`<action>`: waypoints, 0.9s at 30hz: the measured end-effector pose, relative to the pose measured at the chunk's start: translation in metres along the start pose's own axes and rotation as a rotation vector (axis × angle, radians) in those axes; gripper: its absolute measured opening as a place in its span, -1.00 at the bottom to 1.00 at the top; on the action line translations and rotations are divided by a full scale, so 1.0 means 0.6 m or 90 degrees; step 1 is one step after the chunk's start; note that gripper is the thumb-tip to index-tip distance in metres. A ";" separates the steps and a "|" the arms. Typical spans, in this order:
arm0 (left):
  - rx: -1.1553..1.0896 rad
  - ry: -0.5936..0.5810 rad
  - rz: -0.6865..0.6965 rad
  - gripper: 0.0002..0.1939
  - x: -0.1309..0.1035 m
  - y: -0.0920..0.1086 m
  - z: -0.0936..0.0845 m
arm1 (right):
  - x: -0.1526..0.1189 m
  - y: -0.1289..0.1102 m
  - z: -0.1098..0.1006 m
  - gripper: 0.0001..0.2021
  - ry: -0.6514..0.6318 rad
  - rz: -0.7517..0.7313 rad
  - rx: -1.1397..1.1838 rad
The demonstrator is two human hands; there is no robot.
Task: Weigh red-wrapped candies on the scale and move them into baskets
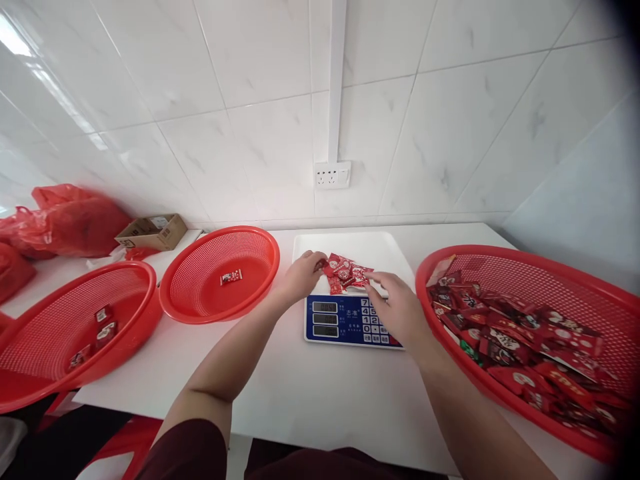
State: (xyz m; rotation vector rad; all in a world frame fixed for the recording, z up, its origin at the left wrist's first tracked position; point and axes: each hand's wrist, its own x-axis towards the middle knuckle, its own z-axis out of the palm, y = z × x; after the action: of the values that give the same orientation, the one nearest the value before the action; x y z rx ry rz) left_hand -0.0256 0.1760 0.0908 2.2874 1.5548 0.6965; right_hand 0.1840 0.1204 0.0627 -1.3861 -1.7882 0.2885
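Observation:
A small pile of red wrapped packets (345,272) lies on the white pan of a scale (385,250), above its blue panel with number keys and displays (325,319). My left hand (306,272) is at the pile's left edge, its fingers curled together; what they pinch, if anything, is too small to make out. On the pile's right side my right hand (393,300) has thumb and fingers apart, the fingertips at the packets' edge. To the right stands a big red basket (505,252) holding several red packets (520,333).
A round red basket (175,293) left of the scale holds one packet (231,277). Another red basket (145,280) at far left has several packets. Behind it are a cardboard box (153,233) and red plastic bags (80,220). A tiled wall with a socket (333,175) rises behind.

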 end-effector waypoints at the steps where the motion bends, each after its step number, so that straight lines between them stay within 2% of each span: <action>1: 0.007 0.037 -0.015 -0.67 -0.007 -0.009 -0.013 | 0.017 0.000 0.004 -0.71 -0.002 -0.011 -0.042; 5: 0.119 0.141 -0.114 -0.58 -0.037 -0.051 -0.069 | 0.063 -0.013 0.025 -0.70 -0.098 -0.010 -0.177; 8: 0.206 0.179 -0.111 -0.62 -0.055 -0.068 -0.085 | 0.077 -0.028 0.041 -0.72 -0.153 -0.018 -0.210; 11: 0.148 0.139 0.013 -0.71 -0.067 -0.056 -0.060 | 0.082 -0.031 0.053 -0.72 -0.182 -0.019 -0.246; 14: 0.086 0.059 0.182 -0.74 -0.078 -0.023 -0.013 | 0.086 -0.027 0.057 -0.75 -0.185 -0.008 -0.263; 17: 0.112 0.049 0.286 -0.80 -0.092 0.006 0.029 | 0.101 -0.038 0.063 -0.78 -0.182 0.003 -0.237; 20: 0.099 0.048 0.323 -0.81 -0.109 0.017 0.051 | 0.128 -0.082 0.081 -0.75 -0.198 -0.021 -0.136; 24: 0.068 0.078 0.308 -0.81 -0.126 0.004 0.047 | 0.171 -0.141 0.099 -0.59 -0.207 -0.081 0.134; 25: 0.063 0.090 0.297 -0.81 -0.129 -0.001 0.043 | 0.180 -0.144 0.098 -0.57 -0.198 -0.088 0.146; 27: 0.054 0.106 0.277 -0.82 -0.130 -0.012 0.035 | 0.191 -0.129 0.086 -0.56 -0.213 -0.077 0.041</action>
State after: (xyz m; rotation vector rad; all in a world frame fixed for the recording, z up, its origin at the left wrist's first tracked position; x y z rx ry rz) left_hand -0.0435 0.1070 0.0514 2.7273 1.1724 0.9642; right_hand 0.0881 0.2090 0.1324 -1.2321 -2.1067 0.5338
